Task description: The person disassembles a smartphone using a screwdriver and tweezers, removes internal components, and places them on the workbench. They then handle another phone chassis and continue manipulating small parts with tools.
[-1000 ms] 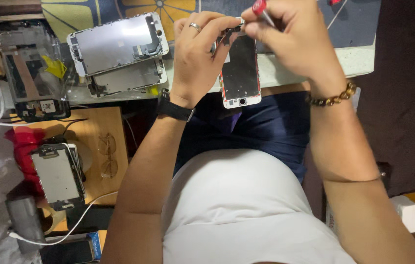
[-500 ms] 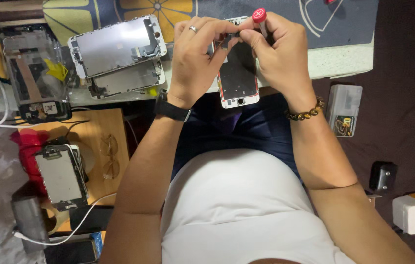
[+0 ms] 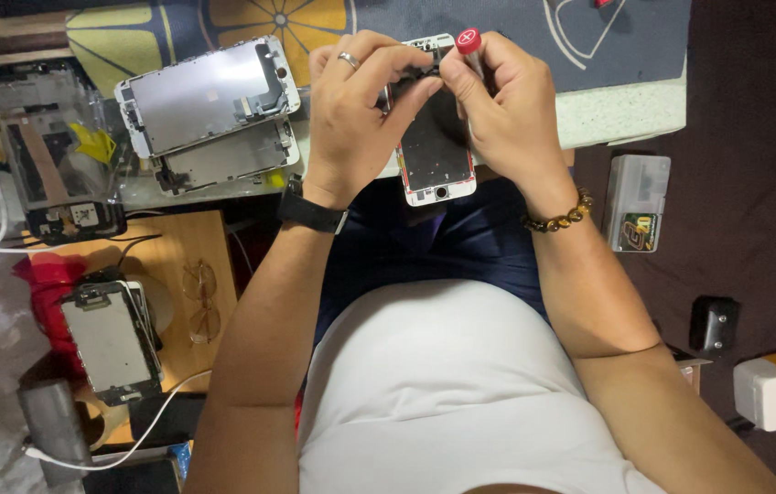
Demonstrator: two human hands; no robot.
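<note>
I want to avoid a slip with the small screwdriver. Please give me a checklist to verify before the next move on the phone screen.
1. Left hand steadies the white-framed phone screen panel: ok.
2. Right hand has a grip on the red-capped screwdriver: ok.
3. Screwdriver tip seated in a screw: cannot tell, fingers hide it.
4. Panel resting on the pale table edge: not ok, held in the air.
5. Spare silver screen panels lie apart from the hands: ok.

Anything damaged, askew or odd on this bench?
Nothing looks broken by accident. Two stripped phone screens lie stacked crookedly beside the left hand, which holds a phone screen while the right hand grips a red-capped screwdriver.
</note>
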